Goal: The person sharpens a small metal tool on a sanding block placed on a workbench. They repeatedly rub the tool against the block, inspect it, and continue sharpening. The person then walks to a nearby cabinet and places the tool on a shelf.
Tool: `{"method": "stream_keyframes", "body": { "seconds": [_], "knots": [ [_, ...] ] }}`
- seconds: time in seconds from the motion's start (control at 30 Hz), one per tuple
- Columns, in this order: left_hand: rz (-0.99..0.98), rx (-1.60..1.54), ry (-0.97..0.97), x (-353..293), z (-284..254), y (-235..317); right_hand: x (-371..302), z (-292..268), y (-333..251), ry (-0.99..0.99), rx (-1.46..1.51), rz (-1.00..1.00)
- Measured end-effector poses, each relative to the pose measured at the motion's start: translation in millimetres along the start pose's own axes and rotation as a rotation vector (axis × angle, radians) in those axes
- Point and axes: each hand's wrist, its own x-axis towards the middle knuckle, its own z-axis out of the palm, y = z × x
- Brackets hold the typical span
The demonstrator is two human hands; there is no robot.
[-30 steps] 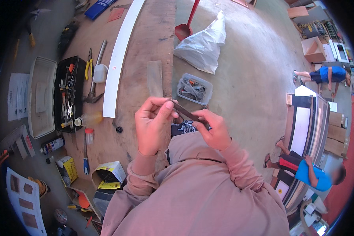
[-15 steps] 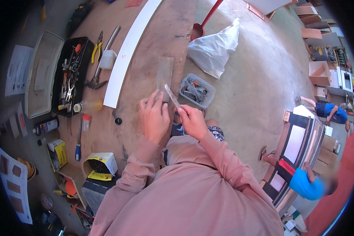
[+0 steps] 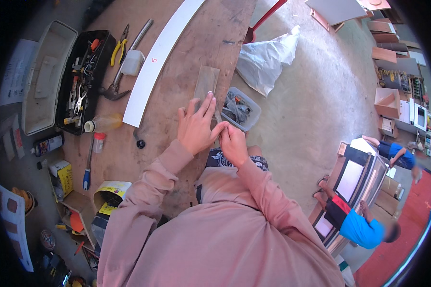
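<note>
My left hand (image 3: 197,123) lies with fingers spread over a flat, see-through grey rectangular piece (image 3: 207,79) near the right edge of the wooden worktop (image 3: 177,81). Its thumb reaches across to the fingertips of my right hand (image 3: 233,144). Those right fingers are closed round the near end of a narrow, flat greyish strip (image 3: 218,115), whose far part shows between the hands beside the grey piece. Part of the strip is hidden by my fingers. Left of my hands lies a long white board (image 3: 151,71) with a red mark.
An open toolbox (image 3: 105,43), pliers (image 3: 121,45), a hammer (image 3: 114,91), a bottle (image 3: 105,123) and a screwdriver (image 3: 87,177) lie left. A plastic tub (image 3: 253,119) of small parts and a white sack (image 3: 268,62) stand right. Two people (image 3: 364,225) work far right.
My left hand has reached forward and right, its fingers now spread over the grey piece and its thumb at my right hand. The narrow strip has tilted and is more covered. The view has shifted slightly.
</note>
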Motion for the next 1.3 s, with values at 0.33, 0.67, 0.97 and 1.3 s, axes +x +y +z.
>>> {"method": "stream_keyframes", "body": {
  "seconds": [0.33,0.67,0.97,1.3],
  "knots": [
    [0.086,-0.005,-0.161,25,-4,-23,15,-7,6,-0.059,0.089,0.088],
    [0.077,0.037,-0.21,26,-18,-24,18,-14,-2,-0.123,0.03,0.136],
    [0.03,0.006,-0.426,43,-34,-28,29,-17,-17,-0.093,-0.069,0.065],
    [0.09,0.037,-0.309,48,-37,-30,39,-10,-12,-0.064,-0.056,-0.009]
  ]
}}
